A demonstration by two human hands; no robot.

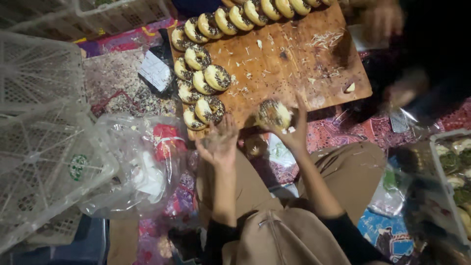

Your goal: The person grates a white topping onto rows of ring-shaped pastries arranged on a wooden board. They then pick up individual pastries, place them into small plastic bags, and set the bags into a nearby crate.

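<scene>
Holding a doughnut (274, 114) over the wooden board (294, 59).

The scene is dim, with warm light falling from above onto the board (294, 59), the brightest part of the view. Beyond it the picture sinks into shadow: the upper right corner is nearly black, and the lower edge is murky. A co-worker's hand (382, 19) at the top right is smeared by motion blur. The right hand (294, 128) and the donut (274, 114) it grips are slightly soft. The crates (44, 122) on the left look pale and bowed by wide-angle distortion. Plastic bags (137, 162) catch faint glare.
</scene>
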